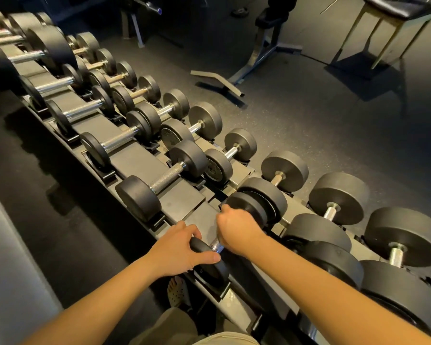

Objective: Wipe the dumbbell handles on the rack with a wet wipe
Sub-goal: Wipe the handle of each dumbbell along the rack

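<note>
I see the rack (135, 159) running diagonally across my view, both tiers filled with dumbbells seated in their cradles. The dumbbell (210, 268) I am working on sits in the near tier, at the front edge. My left hand (182, 250) grips its near end, fingers and thumb wrapped round the rim. My right hand (237, 229) is a fist clamped over the handle (216, 246), of which only a short bright stretch shows. That hand is blurred, and I cannot make out a wipe under it. My right forearm crosses the next dumbbells. Beyond, a bench frame (259, 48) and a stool (393, 13) stand on the floor (309, 115).
</note>
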